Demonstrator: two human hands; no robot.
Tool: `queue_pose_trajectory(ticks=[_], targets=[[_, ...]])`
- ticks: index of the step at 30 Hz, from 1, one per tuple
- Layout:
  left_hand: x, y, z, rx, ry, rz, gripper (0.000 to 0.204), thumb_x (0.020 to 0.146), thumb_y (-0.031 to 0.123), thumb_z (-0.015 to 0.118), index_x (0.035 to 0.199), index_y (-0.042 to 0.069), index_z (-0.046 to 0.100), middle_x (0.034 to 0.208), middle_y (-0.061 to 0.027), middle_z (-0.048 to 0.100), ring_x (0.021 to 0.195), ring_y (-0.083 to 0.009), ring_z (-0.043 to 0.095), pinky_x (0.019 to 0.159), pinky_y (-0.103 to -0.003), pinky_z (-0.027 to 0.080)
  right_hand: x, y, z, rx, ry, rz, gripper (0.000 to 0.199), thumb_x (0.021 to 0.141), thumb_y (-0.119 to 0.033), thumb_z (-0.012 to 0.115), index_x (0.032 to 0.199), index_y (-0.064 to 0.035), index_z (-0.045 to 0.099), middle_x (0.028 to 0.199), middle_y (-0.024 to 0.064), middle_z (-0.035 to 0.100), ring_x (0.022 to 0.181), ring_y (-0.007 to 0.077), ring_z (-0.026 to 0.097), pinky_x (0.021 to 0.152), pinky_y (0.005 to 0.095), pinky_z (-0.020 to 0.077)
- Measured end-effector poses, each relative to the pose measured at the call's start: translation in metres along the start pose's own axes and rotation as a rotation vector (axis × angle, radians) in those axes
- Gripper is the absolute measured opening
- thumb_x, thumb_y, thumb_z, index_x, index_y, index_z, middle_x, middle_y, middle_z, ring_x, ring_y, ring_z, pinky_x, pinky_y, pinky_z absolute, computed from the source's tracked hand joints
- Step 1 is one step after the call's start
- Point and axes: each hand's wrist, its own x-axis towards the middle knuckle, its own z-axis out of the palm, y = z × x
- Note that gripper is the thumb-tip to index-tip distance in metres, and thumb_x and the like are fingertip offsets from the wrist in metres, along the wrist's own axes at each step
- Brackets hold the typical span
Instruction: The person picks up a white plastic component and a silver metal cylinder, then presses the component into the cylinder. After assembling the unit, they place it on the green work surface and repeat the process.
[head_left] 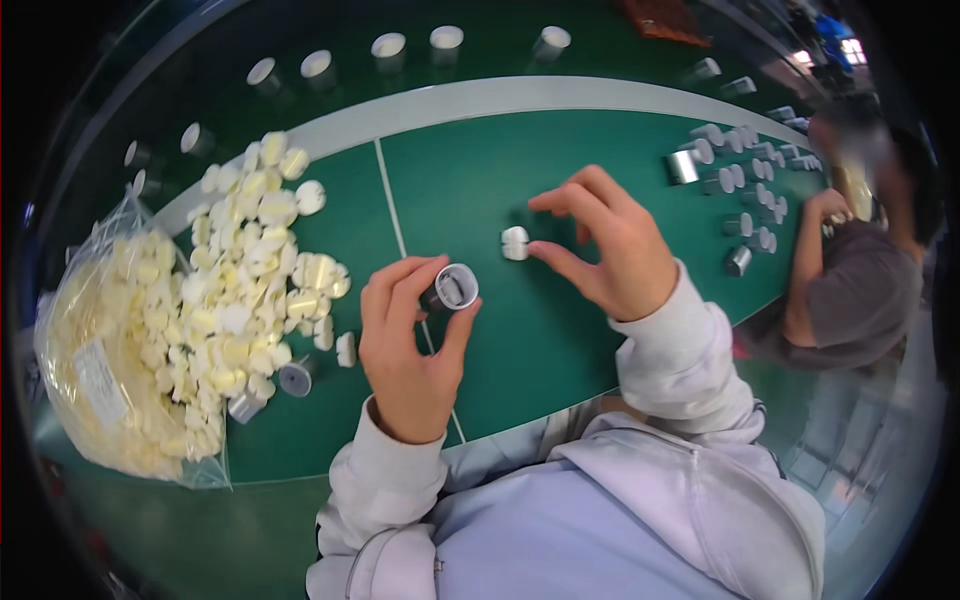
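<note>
My left hand (412, 345) grips a short silver cylindrical cup (457, 287) between thumb and fingers. Its open end faces up, showing a pale rim and a dark shape inside that I cannot make out. To the right of it, my right hand (615, 245) is open, thumb and index finger spread apart. A small white notched plastic piece (515, 243) is at the tip of that thumb; whether the two touch is hard to tell. No fingers close around the piece.
On the left, many cream plastic pieces (240, 260) spill from a clear bag (75, 340). Two silver cups (296, 378) lie by the pile. More cups (447, 42) line the far side, others (740, 225) cluster right. A person (850, 270) sits at the green table's (470, 160) right end.
</note>
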Motion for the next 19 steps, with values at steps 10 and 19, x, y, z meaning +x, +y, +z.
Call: queue_pose_trajectory(ticks=[10, 19], targets=[[0.000, -0.008, 0.005, 0.064, -0.012, 0.059, 0.040, 0.075, 0.000, 0.080, 0.113, 0.003, 0.067, 0.108, -0.0097, 0.066, 0.086, -0.0194, 0.062, 0.065, -0.027, 0.046, 0.000, 0.006, 0.020, 0.193, -0.144, -0.231, 0.038, 0.075, 0.010, 0.072, 0.110, -0.0040, 0.066, 0.104, 0.0099, 0.059, 0.084, 0.0226, 0.064, 0.072, 0.0323, 0.0536], [-0.001, 0.001, 0.003, -0.200, -0.074, -0.050, 0.044, 0.075, 0.000, 0.079, 0.116, 0.004, 0.066, 0.109, -0.0134, 0.065, 0.102, -0.0279, 0.063, 0.082, -0.036, 0.054, -0.012, -0.013, 0.019, 0.636, 0.002, -0.170, 0.023, 0.083, 0.008, 0.070, 0.102, -0.0004, 0.064, 0.113, 0.0173, 0.063, 0.106, 0.0276, 0.065, 0.091, 0.0327, 0.0535]])
